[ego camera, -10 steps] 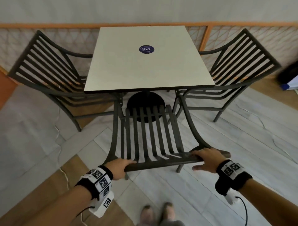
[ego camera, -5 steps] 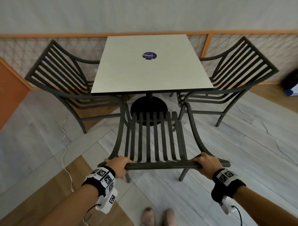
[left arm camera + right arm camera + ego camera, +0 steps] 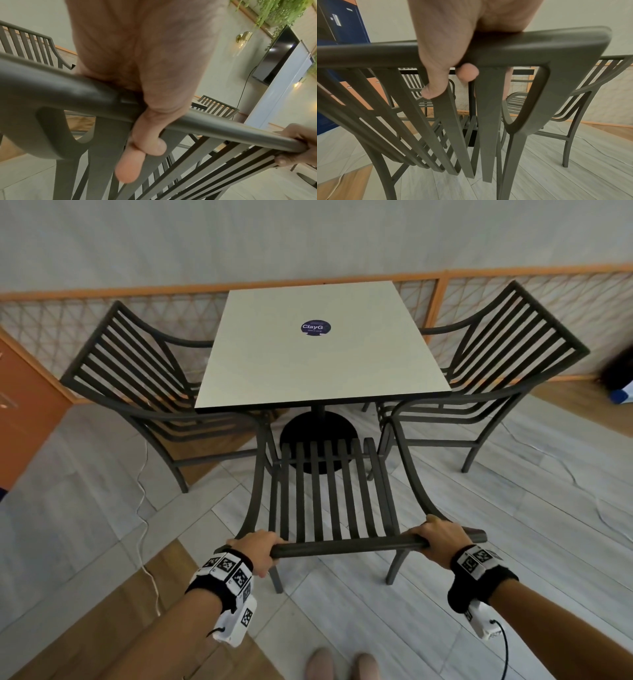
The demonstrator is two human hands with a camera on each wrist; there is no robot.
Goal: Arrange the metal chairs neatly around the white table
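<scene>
Now both hands grip the top rail of the near chair (image 3: 329,494), which stands on the floor at the near side of the worktop (image 3: 318,354), its slatted seat pointing toward the black round base (image 3: 318,433) under it. The left hand (image 3: 255,547) wraps the rail at its left end; in the left wrist view its fingers (image 3: 128,169) curl over the rail and down behind the slats, with the thumb closed against them. The right hand (image 3: 436,539) wraps the rail near its right end; in the right wrist view its fingers (image 3: 468,73) curl under the rail, and the thumb (image 3: 435,86) lies along a slat.

A left chair (image 3: 137,378) stands at the worktop's left side and a right chair (image 3: 507,347) at its right side, each facing inward with its seat front tucked partly under the top. A round dark sticker (image 3: 315,327) reading "ClayG" lies on the top, toward the far half. Behind the worktop runs a low wooden lattice fence (image 3: 51,320) along the wall. A white cable (image 3: 145,508) trails across the floor to the left of the near chair. The person's two shoes (image 3: 342,666) show at the bottom edge, just behind the near chair.
</scene>
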